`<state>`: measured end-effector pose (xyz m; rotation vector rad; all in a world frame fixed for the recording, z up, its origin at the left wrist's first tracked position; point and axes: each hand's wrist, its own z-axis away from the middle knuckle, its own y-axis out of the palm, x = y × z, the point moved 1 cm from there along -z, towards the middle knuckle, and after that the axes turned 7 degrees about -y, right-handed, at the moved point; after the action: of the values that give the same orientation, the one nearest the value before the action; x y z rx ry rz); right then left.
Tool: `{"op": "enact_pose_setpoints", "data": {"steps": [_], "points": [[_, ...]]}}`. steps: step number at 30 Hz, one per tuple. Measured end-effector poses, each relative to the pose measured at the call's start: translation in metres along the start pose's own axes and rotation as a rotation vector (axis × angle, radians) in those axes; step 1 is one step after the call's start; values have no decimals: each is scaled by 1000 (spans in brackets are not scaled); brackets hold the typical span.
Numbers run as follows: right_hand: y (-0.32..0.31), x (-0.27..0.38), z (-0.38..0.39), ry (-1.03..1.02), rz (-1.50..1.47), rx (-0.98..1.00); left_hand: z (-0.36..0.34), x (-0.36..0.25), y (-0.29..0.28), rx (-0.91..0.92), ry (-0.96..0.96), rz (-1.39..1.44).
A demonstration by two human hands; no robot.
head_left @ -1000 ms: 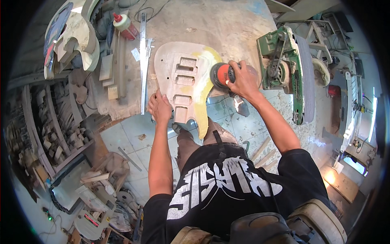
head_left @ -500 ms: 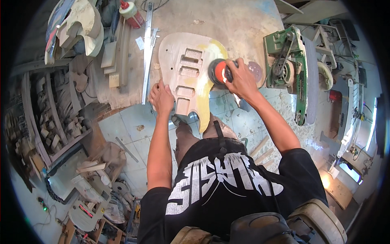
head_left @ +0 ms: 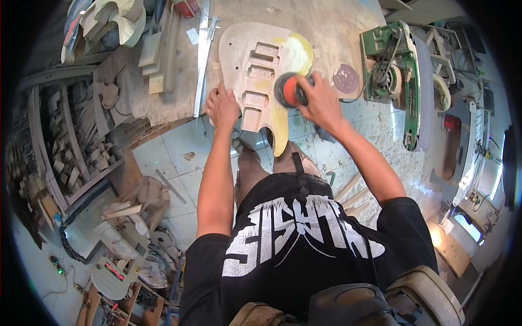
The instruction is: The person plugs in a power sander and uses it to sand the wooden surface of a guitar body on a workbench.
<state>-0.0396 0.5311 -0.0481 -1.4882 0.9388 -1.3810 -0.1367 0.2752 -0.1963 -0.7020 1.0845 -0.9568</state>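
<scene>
This was a woodworking shop, by every sign. At twelve o'clock a dusty workbench point(head_left: 326, 22) carried an unfinished wooden guitar body point(head_left: 255, 60) and a long metal ruler point(head_left: 202, 54). A green belt-driven machine point(head_left: 391, 70) stood at two o'clock. Shelves of wood offcuts point(head_left: 65, 157) filled nine o'clock, and sawdust covered the tiled floor point(head_left: 174, 146).

The guitar body point(head_left: 255, 65) is pale wood with yellow patches. The sander point(head_left: 288, 90) is orange and black. The machine point(head_left: 391, 70) is green. The loose sanding disc point(head_left: 346, 79) is reddish-brown.
</scene>
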Motion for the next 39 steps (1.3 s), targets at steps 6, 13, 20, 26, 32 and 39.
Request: {"op": "enact_pose_setpoints", "data": {"steps": [6,13,20,26,32,39], "points": [[4,24,14,34,-13,60,-2,-2,1,3,-3,-3],[6,16,18,97,40,-18,-3,-2,-1,27,14,-9],[10,43,32,78,-14,79,-3,-4,-4,79,-16,-12],[7,26,11,152,64,-15,-8,-7,-7,111,1,6],[13,54,33,80,-41,61,-8,-4,-6,112,-2,-15],[12,24,-9,134,35,-54,-9,-8,-15,123,3,-8]]}}
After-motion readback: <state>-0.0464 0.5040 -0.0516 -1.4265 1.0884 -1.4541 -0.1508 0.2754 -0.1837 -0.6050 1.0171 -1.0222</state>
